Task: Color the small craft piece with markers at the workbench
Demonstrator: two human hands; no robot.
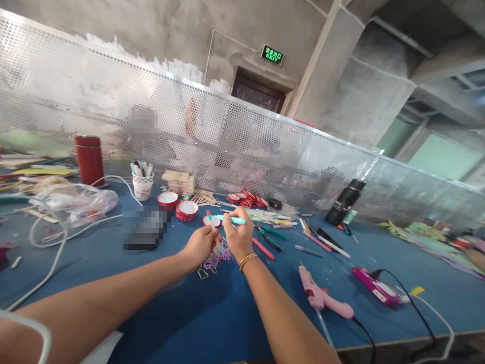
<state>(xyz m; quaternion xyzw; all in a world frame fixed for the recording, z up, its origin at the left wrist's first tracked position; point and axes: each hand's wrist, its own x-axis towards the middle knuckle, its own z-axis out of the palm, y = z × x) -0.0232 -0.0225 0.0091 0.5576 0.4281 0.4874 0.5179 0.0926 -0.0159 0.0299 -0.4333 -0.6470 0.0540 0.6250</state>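
Note:
My right hand (237,235) is closed around a light teal pen (232,219), held level above the blue table (182,313). My left hand (200,243) pinches a small stick-like piece (210,219) with red and green marks, just left of the pen. Both hands hover over a heap of coloured paper clips (215,260). A small red-rimmed round lid (210,221) lies just beyond my fingers.
A pink glue gun (322,298) and a magenta device (375,285) with black cable lie at right. Red-rimmed cups (177,205), a pen cup (143,184), red flask (89,159), black bottle (344,202), scissors (271,236) and a perforated metal screen (227,136) stand behind.

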